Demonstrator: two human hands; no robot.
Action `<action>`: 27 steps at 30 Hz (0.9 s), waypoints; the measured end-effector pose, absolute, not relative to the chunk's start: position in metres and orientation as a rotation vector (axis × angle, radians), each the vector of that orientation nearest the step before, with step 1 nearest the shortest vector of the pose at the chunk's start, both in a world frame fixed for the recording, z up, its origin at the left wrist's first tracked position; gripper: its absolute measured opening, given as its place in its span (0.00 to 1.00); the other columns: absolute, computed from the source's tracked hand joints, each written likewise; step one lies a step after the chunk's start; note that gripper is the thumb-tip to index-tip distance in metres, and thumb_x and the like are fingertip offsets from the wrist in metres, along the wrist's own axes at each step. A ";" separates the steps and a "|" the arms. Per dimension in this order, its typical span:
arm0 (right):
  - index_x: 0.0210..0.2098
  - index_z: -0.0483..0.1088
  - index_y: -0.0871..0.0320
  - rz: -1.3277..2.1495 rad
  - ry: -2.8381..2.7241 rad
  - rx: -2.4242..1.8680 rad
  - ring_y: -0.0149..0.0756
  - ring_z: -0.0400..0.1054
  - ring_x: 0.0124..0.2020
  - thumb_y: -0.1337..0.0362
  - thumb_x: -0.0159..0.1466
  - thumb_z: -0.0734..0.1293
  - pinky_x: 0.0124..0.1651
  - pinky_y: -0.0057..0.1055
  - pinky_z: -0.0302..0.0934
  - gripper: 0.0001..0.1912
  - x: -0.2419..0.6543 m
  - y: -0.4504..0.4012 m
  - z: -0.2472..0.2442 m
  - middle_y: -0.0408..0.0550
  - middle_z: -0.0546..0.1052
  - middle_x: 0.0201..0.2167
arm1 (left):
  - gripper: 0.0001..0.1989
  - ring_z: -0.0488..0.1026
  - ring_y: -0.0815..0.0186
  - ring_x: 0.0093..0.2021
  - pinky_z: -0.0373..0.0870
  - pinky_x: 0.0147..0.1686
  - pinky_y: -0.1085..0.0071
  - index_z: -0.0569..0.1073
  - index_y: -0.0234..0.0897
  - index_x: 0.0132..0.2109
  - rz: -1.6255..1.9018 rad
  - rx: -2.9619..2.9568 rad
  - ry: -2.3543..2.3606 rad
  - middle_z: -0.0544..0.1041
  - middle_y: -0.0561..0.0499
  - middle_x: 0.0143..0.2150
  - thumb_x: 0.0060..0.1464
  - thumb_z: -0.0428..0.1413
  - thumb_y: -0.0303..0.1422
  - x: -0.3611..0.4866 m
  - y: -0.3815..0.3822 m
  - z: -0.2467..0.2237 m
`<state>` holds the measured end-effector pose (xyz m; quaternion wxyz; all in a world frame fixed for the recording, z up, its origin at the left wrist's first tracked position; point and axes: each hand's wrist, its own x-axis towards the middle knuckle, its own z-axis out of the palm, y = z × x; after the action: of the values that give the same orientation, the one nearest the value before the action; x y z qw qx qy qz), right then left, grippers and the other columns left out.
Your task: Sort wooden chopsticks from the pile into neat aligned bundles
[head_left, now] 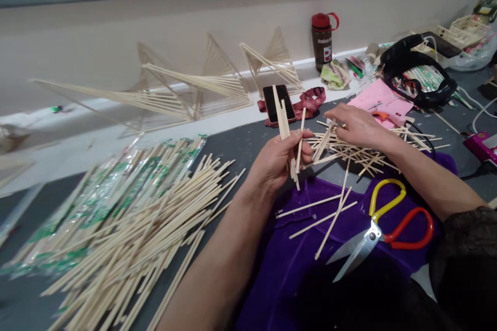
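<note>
My left hand [277, 158] is closed around a small bundle of thin wooden sticks [284, 126], held upright with the thumb across them. One stick in that grip leans apart from the others. My right hand [359, 125] reaches over a loose pile of short wooden sticks [357, 152], its fingertips pinched at the upper ends of a few sticks that slant up from the pile. Below, scissors [373, 235] with one yellow and one red handle lie partly open on a purple cloth [306, 264]. A few single sticks [324, 219] rest on the cloth beside the blades.
Longer sticks [155, 232] are heaped at the left, partly over plastic-wrapped packs [104, 201]. Stick frameworks [171, 88] lean near the wall. Behind my hands are a phone [272, 101], a red-lidded bottle [322, 44], pink paper [382, 101] and a black headband-like object [446, 85].
</note>
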<state>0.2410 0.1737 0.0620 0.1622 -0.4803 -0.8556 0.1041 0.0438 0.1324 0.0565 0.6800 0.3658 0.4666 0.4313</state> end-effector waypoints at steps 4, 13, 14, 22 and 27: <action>0.58 0.66 0.60 0.393 -2.328 -1.098 0.42 0.68 0.50 0.68 0.61 0.62 0.52 0.39 0.61 0.25 0.232 0.166 0.061 0.56 0.71 0.55 | 0.08 0.67 0.72 0.14 0.62 0.13 0.79 0.73 0.32 0.36 0.968 0.858 0.999 0.72 0.55 0.18 0.52 0.59 0.34 0.045 0.130 0.058; 0.51 0.72 0.55 0.715 -2.308 -0.772 0.40 0.66 0.54 0.62 0.64 0.64 0.58 0.42 0.58 0.16 0.231 0.167 0.062 0.49 0.75 0.52 | 0.18 0.66 0.72 0.13 0.61 0.13 0.79 0.72 0.33 0.33 0.920 0.952 0.946 0.72 0.55 0.16 0.41 0.67 0.41 0.051 0.125 0.060; 0.49 0.74 0.56 0.753 -2.273 -0.765 0.39 0.67 0.53 0.62 0.64 0.64 0.57 0.41 0.59 0.15 0.231 0.167 0.062 0.49 0.76 0.50 | 0.19 0.66 0.72 0.13 0.61 0.13 0.79 0.71 0.34 0.32 0.918 0.956 0.955 0.72 0.55 0.17 0.39 0.67 0.42 0.051 0.125 0.059; 0.29 0.77 0.62 1.153 -1.812 -0.875 0.30 0.69 0.31 0.61 0.58 0.67 0.36 0.27 0.61 0.11 0.220 0.157 0.054 0.44 0.77 0.27 | 0.20 0.68 0.71 0.16 0.64 0.16 0.78 0.73 0.33 0.30 0.959 1.089 1.063 0.74 0.52 0.18 0.41 0.67 0.46 0.052 0.120 0.060; 0.23 0.73 0.62 0.894 -1.805 -1.074 0.27 0.63 0.27 0.66 0.55 0.67 0.31 0.25 0.56 0.07 0.233 0.167 0.065 0.41 0.72 0.22 | 0.10 0.60 0.76 0.13 0.58 0.12 0.80 0.73 0.33 0.30 1.081 0.974 1.122 0.67 0.58 0.15 0.51 0.62 0.36 0.050 0.124 0.067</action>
<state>0.2330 0.1668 0.0654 0.4164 -0.4277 -0.7189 0.3562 0.0502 0.1238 0.0674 0.6068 0.4214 0.4855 0.4675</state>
